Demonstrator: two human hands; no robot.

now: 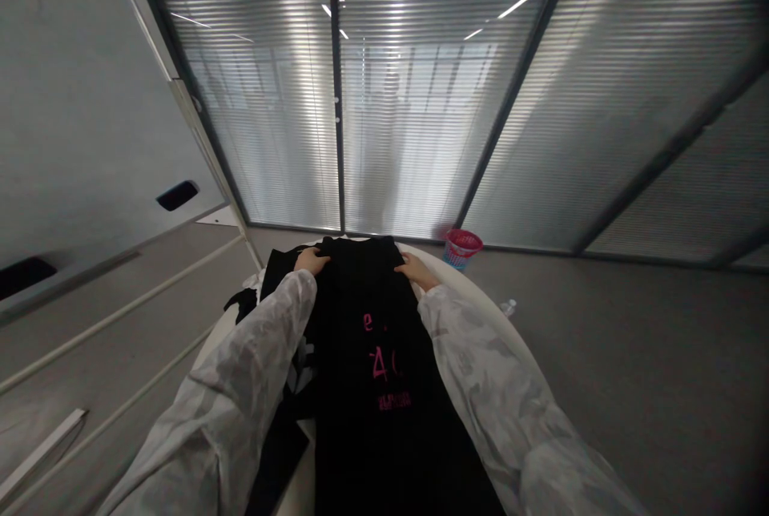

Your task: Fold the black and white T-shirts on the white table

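Note:
A black garment (366,444) with pink print, seemingly a T-shirt folded into a long strip, lies across a white round table (510,332). At the far left edge of the cloth, my left hand (311,261) grips it with thumb and fingers. My right hand (417,272) pinches the far right edge, its fingertips partly hidden by the fabric. More black cloth (279,264) lies to the left, partly under my left forearm.
A pink and blue wastebasket (461,247) stands on the floor beyond the table. Near the table's right edge is a crumpled clear item (509,308). Glass partitions with blinds (408,139) rise ahead. A whiteboard (90,83) on a white-railed frame (120,324) stands at left.

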